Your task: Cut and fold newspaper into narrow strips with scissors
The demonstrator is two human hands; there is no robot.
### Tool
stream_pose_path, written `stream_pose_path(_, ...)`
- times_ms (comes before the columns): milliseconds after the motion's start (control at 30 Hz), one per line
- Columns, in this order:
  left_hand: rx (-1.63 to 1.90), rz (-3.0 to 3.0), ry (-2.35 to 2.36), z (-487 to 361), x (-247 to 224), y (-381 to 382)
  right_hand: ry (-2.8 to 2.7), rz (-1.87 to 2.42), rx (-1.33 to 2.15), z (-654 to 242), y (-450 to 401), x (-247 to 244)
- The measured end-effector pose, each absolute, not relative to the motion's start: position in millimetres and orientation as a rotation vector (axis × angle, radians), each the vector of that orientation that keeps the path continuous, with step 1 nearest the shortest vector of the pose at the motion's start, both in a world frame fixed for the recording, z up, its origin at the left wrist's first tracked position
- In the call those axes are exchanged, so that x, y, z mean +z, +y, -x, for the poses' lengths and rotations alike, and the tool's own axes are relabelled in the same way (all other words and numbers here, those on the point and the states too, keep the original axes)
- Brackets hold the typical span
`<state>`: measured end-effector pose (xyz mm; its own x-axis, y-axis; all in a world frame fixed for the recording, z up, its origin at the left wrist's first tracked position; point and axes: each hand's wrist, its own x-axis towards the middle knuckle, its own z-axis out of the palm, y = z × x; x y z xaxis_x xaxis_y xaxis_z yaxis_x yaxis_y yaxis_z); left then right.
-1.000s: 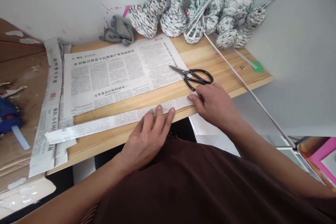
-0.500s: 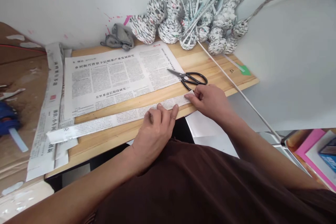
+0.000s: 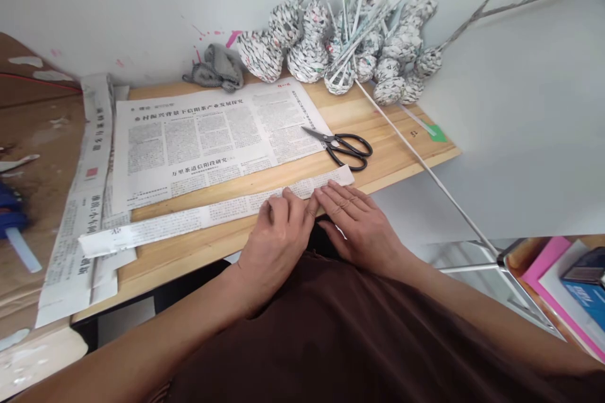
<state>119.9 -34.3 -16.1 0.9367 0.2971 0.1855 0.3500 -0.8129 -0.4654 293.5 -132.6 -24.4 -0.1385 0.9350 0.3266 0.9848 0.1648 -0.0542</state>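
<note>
A long folded newspaper strip (image 3: pixel 189 221) lies slantwise along the near edge of the wooden board. My left hand (image 3: pixel 278 233) bears on its near edge, fingers curled over the paper and the thumb mostly hidden. Beside it, my right hand (image 3: pixel 359 220) rests with fingers stretched out over the strip near its right end, the thumb apart below. The fingertips of both hands almost meet. Just beyond the strip's right end lie black-handled scissors (image 3: pixel 343 145), blades partly over a newspaper sheet (image 3: pixel 208 138).
Woven paper gourd shapes (image 3: pixel 307 60) cluster against the wall, with a grey cloth (image 3: pixel 217 66) to their left. A thin paper rod (image 3: pixel 425 167) slants past the board's right edge. More newspaper strips (image 3: pixel 70 239) hang at the left, near a blue glue gun (image 3: pixel 12 214).
My right hand has let go of the strip's right end and moved left, its fingers now flat beside my left hand. The left hand stays in place on the strip.
</note>
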Motion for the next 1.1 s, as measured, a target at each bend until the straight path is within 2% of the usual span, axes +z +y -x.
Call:
stream_pose_path(300, -0.128, 2.707, -0.529, -118.3, -18.0, -33.9, -2.263, 2.034, -0.345, -316.3, -138.3, -20.9)
stream_pose_path(800, -0.249, 2.744, -0.473, -98.9, -26.4, -29.9, -2.119, 2.237, -0.438, -311.8, -143.1, -14.8)
stream_pose_path(1100, -0.269, 2.737, -0.434, -96.4, -28.2, -28.1, -2.283, 2.009, -0.248, -284.1, -129.8, -24.1)
